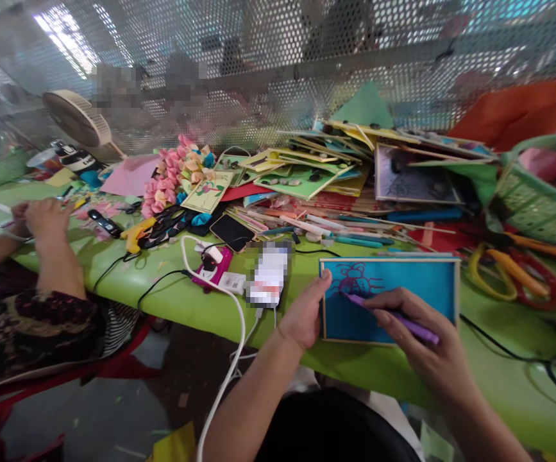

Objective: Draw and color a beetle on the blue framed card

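On the green table lies a blue framed board (417, 289) with a thin pale wooden rim, partly over the front edge. My left hand (305, 312) grips its left side, thumb on the rim and fingers hidden beneath. Between the fingers of my right hand (419, 324) is a purple marker pen (415, 328), slanted with its tip at the board's left part. A dark red insect drawing (356, 280) with legs shows there, just above the tip. My right hand covers the board's lower right area.
A phone (270, 276) and a pink power socket (213, 266) with white cables sit left of the board. Scissors (494, 273) and a green basket (542, 192) are at right. Stacked cards (306, 179) and pens lie behind. A co-worker's hands (47, 221) are at far left.
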The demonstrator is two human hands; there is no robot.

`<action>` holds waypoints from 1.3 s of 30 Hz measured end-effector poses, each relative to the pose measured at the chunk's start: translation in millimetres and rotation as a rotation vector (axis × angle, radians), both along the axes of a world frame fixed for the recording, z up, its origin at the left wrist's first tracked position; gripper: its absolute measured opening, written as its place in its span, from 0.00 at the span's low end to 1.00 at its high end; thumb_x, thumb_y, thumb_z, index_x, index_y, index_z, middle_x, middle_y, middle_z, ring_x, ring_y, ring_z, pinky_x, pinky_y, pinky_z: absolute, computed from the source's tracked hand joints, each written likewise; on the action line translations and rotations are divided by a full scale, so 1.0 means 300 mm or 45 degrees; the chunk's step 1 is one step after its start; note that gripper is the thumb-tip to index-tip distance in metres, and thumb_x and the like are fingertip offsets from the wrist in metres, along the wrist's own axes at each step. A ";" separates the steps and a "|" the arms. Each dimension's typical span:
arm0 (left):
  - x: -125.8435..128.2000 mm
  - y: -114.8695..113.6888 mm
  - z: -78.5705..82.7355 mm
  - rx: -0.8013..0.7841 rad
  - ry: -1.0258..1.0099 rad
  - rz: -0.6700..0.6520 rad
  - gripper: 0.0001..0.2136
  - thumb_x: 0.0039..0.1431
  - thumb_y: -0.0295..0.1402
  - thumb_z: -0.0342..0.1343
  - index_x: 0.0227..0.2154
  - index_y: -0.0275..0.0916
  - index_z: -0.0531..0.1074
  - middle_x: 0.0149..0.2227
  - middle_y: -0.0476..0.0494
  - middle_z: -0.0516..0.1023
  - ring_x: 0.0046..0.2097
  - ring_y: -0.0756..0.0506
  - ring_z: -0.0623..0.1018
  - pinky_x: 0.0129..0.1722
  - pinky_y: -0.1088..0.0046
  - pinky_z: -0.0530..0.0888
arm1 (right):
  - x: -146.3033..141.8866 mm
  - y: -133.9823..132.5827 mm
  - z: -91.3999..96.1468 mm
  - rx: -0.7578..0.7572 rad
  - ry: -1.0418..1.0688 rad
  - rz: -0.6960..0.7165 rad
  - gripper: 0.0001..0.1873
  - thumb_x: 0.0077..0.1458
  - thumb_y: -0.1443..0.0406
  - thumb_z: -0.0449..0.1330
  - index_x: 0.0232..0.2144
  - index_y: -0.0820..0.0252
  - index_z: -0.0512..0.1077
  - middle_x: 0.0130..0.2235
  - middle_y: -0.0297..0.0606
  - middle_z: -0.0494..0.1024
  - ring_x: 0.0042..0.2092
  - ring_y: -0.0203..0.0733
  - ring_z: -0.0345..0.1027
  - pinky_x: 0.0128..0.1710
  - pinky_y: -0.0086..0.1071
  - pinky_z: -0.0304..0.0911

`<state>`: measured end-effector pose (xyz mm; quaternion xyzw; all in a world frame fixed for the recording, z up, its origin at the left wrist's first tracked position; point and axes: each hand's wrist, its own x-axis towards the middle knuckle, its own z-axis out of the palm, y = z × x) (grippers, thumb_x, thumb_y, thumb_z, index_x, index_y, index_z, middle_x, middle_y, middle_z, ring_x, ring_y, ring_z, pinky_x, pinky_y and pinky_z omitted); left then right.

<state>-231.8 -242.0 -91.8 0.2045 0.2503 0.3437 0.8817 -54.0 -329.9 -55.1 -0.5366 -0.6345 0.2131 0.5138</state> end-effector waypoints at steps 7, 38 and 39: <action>-0.001 0.002 0.003 -0.002 -0.003 -0.023 0.37 0.49 0.57 0.80 0.53 0.34 0.84 0.49 0.32 0.89 0.56 0.27 0.87 0.58 0.52 0.82 | -0.003 0.002 0.003 0.019 -0.028 -0.002 0.06 0.72 0.57 0.66 0.44 0.47 0.84 0.37 0.35 0.85 0.38 0.44 0.79 0.39 0.34 0.73; 0.004 -0.005 0.014 0.021 0.021 0.006 0.35 0.51 0.57 0.79 0.53 0.36 0.85 0.51 0.32 0.89 0.58 0.27 0.86 0.62 0.50 0.79 | 0.001 -0.003 -0.002 -0.004 -0.003 -0.036 0.08 0.71 0.56 0.66 0.42 0.49 0.84 0.36 0.36 0.85 0.36 0.44 0.78 0.38 0.36 0.72; 0.004 -0.005 0.015 0.020 0.022 0.007 0.36 0.50 0.58 0.80 0.53 0.36 0.85 0.51 0.32 0.89 0.58 0.27 0.86 0.62 0.50 0.79 | -0.001 -0.002 -0.001 -0.006 -0.005 -0.038 0.09 0.71 0.55 0.66 0.42 0.49 0.84 0.36 0.36 0.84 0.36 0.45 0.78 0.38 0.36 0.72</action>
